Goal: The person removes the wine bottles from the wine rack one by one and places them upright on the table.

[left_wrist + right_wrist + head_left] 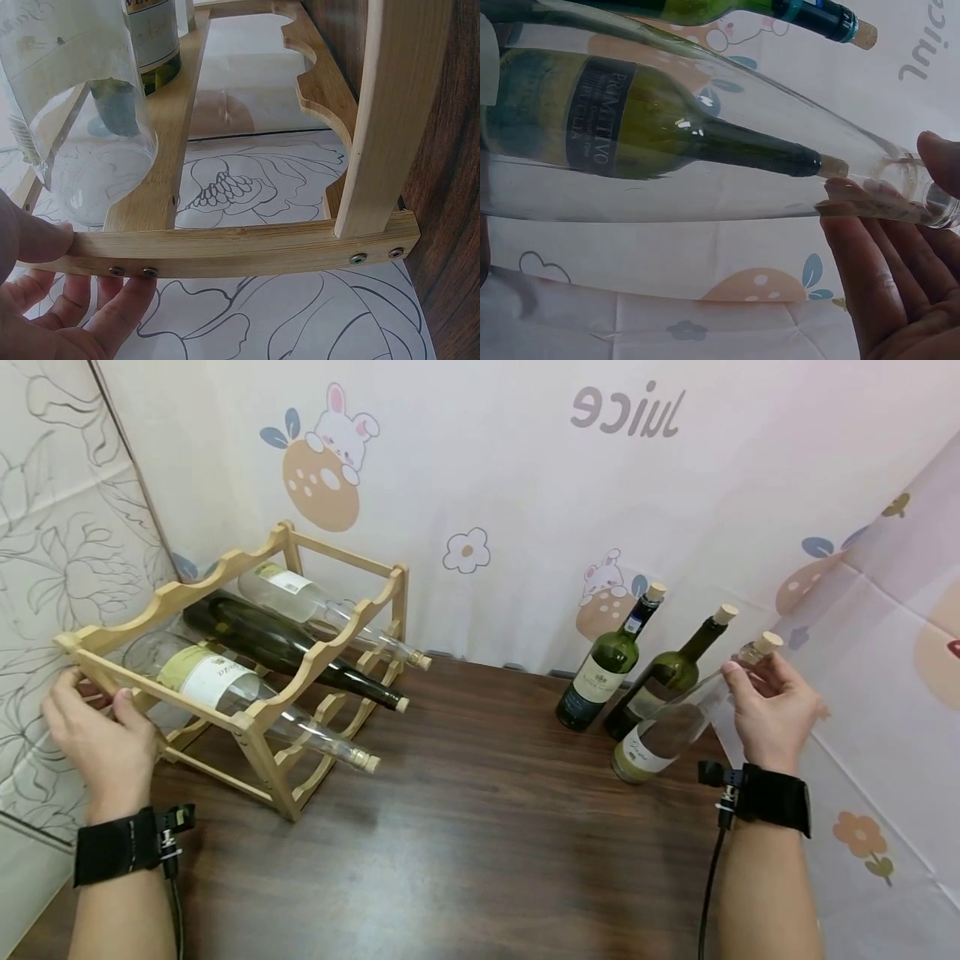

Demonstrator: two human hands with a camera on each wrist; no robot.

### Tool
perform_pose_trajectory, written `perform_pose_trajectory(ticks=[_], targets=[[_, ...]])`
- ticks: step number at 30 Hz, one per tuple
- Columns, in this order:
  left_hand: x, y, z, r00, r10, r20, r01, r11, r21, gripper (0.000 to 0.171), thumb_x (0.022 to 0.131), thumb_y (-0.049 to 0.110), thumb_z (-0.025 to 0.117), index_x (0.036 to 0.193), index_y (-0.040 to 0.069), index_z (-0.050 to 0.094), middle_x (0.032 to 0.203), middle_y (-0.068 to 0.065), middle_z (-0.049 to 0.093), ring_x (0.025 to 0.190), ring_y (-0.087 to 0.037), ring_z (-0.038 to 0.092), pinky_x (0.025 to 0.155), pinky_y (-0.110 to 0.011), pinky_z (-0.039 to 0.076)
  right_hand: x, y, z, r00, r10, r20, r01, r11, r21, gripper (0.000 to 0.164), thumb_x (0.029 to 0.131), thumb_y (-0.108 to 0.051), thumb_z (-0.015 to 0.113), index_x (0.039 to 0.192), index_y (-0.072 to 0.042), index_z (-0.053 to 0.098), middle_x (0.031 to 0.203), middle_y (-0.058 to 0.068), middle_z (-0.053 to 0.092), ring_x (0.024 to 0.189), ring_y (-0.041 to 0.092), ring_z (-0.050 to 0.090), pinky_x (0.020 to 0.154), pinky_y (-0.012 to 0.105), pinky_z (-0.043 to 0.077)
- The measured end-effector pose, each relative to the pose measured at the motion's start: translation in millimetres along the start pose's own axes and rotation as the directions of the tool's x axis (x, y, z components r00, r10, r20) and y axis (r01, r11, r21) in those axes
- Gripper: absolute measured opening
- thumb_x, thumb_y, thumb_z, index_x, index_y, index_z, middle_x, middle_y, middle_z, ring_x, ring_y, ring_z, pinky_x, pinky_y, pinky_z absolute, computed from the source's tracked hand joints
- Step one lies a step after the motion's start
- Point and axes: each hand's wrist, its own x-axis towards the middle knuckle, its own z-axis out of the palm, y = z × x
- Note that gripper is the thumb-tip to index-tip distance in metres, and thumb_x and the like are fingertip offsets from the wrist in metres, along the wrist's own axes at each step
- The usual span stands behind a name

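At the lower left of the frame, the left hand (64, 334) pinches the end bar of a wooden bottle rack (247, 249), thumb on top and fingers beneath, near the screw heads (150, 272). A clear glass bottle (60, 75) lies in the rack at upper left, with a white-labelled bottle (154, 37) beyond it. An upright post (390, 112) rises at right beside the dark wood tabletop (450, 225), and line-drawn flowers (225, 191) fill the centre and bottom.

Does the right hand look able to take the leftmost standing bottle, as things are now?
Probably not directly: the right hand holds the clear bottle by its neck, and the second green bottle stands between that hand and the leftmost standing bottle.
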Motion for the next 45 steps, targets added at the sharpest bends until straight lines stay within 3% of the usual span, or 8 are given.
perform_pose_trajectory(ticks=[3, 6, 11, 14, 24, 31, 38, 45], targets=[[0.1, -0.5, -0.8, 1.0, 0.0, 0.003, 0.0, 1.0, 0.004, 0.042, 0.106, 0.015, 0.052, 0.148, 0.013, 0.052, 0.12, 0.025, 0.027, 0.115, 0.007, 0.036, 0.106, -0.018, 0.04, 0, 1, 2, 1.0, -0.013, -0.005, 0.013, 0.996, -0.084, 0.041, 0.092, -0.01, 0.078, 0.132, -0.011, 0.073, 0.094, -0.023, 0.072, 0.086, -0.01, 0.069, 0.078, 0.003, 0.052], [0.0, -0.1, -1.1, 1.0, 0.009, 0.002, -0.009, 1.0, -0.002, 0.042, 0.106, 0.016, 0.053, 0.147, 0.014, 0.052, 0.12, 0.025, 0.028, 0.113, 0.01, 0.035, 0.105, -0.017, 0.039, 0, 3, 2, 0.999, -0.026, -0.025, 0.022, 0.992, -0.126, 0.042, 0.093, -0.013, 0.078, 0.134, -0.013, 0.073, 0.095, -0.024, 0.071, 0.087, -0.011, 0.068, 0.079, 0.002, 0.051], [-1.3, 1.1, -2.7, 1.0, 0.023, -0.008, -0.024, 1.0, -0.01, 0.042, 0.105, 0.015, 0.052, 0.147, 0.014, 0.053, 0.117, 0.027, 0.027, 0.103, 0.02, 0.028, 0.096, -0.008, 0.037, 1, 7, 5, 0.998, -0.03, -0.05, 0.025, 0.995, -0.098, 0.044, 0.093, -0.013, 0.078, 0.137, -0.013, 0.07, 0.097, -0.023, 0.072, 0.089, -0.01, 0.069, 0.081, 0.003, 0.053], [-1.1, 0.4, -2.5, 1.0, 0.026, -0.009, -0.026, 1.0, -0.007, 0.042, 0.105, 0.015, 0.052, 0.147, 0.015, 0.053, 0.117, 0.028, 0.026, 0.102, 0.021, 0.028, 0.094, -0.007, 0.036, 2, 10, 6, 0.998, -0.033, -0.059, 0.029, 0.997, -0.067, 0.045, 0.093, -0.012, 0.077, 0.137, -0.01, 0.07, 0.097, -0.022, 0.073, 0.089, -0.009, 0.07, 0.083, 0.004, 0.053], [-0.7, -1.1, 0.1, 1.0, 0.003, -0.007, -0.003, 1.0, -0.011, 0.042, 0.105, 0.018, 0.054, 0.147, 0.017, 0.053, 0.119, 0.026, 0.027, 0.106, 0.017, 0.03, 0.095, -0.007, 0.037, 1, 16, 8, 0.994, -0.081, -0.068, 0.071, 0.988, -0.14, 0.042, 0.096, -0.02, 0.076, 0.137, -0.012, 0.069, 0.102, -0.025, 0.07, 0.093, -0.011, 0.068, 0.088, 0.006, 0.053], [-2.4, 0.0, -1.9, 1.0, 0.008, -0.006, -0.008, 1.0, -0.013, 0.042, 0.105, 0.017, 0.053, 0.147, 0.022, 0.053, 0.12, 0.026, 0.028, 0.108, 0.017, 0.03, 0.096, -0.007, 0.038, -1, 19, 10, 0.995, -0.065, -0.075, 0.055, 0.989, -0.136, 0.05, 0.096, -0.02, 0.076, 0.144, -0.013, 0.064, 0.1, -0.025, 0.071, 0.092, -0.011, 0.067, 0.09, 0.007, 0.054], [-4.6, 0.5, -3.0, 1.0, 0.02, -0.004, -0.02, 1.0, -0.008, 0.042, 0.106, 0.018, 0.05, 0.148, 0.021, 0.052, 0.12, 0.026, 0.028, 0.102, 0.02, 0.03, 0.092, -0.006, 0.04, -2, 20, 11, 0.992, -0.088, -0.089, 0.074, 0.985, -0.154, 0.041, 0.096, -0.022, 0.077, 0.136, -0.012, 0.071, 0.1, -0.024, 0.071, 0.092, -0.011, 0.068, 0.09, 0.008, 0.054], [-4.0, -1.9, -2.7, 0.999, 0.031, -0.006, -0.032, 0.999, -0.014, 0.042, 0.106, 0.019, 0.051, 0.147, 0.023, 0.052, 0.116, 0.028, 0.026, 0.103, 0.021, 0.029, 0.091, -0.006, 0.038, -4, 20, 12, 0.99, -0.073, -0.118, 0.054, 0.986, -0.158, 0.046, 0.095, -0.023, 0.079, 0.138, -0.012, 0.068, 0.101, -0.022, 0.071, 0.091, -0.012, 0.067, 0.088, 0.008, 0.054]])
